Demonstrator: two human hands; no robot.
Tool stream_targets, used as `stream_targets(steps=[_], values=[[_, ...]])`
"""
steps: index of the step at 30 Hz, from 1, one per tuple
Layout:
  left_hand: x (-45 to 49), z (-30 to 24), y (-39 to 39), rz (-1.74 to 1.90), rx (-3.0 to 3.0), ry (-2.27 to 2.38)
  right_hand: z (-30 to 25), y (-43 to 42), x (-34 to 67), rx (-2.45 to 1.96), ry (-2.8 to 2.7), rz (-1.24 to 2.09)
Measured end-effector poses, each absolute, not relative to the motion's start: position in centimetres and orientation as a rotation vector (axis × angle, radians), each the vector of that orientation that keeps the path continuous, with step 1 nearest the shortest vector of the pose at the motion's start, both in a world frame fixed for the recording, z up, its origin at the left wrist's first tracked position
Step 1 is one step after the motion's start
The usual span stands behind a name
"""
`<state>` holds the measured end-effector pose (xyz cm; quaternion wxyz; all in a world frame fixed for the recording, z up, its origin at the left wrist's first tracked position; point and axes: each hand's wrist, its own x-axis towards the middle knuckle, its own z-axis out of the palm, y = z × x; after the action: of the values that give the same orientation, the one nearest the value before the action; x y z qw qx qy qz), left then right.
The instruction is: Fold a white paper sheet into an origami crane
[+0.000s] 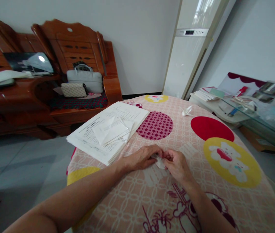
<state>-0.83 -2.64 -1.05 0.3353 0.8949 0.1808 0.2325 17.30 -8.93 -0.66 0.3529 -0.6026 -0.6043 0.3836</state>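
Note:
My left hand (141, 158) and my right hand (177, 164) meet on the round table, fingers pinched together on a small folded piece of white paper (160, 161). Most of that paper is hidden under my fingers. A stack of printed sheets (108, 129) lies to the left of my hands, with a loosely folded white sheet on top. Farther off on the table stands a small folded paper figure (186, 111).
The table wears a pink patterned cloth (224, 200) with red, yellow and checked circles. A wooden sofa (74, 45) at the left holds a grey bag (85, 79) and a checked pouch. A tall white air conditioner (188, 48) stands behind; a glass table (246, 113) with clutter is on the right.

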Motion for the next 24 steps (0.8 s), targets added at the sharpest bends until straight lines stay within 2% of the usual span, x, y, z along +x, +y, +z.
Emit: stream_targets(steps=[13,24], values=[[-2.3,-0.5,-1.9,0.596,2.017,0.815,-1.2,-8.7,16.9,-1.674,-1.643,0.854],[-0.9,-0.5,-2.6,0.601,2.178,0.952,-0.9,-8.9,16.7,-1.686,-1.714,0.780]])
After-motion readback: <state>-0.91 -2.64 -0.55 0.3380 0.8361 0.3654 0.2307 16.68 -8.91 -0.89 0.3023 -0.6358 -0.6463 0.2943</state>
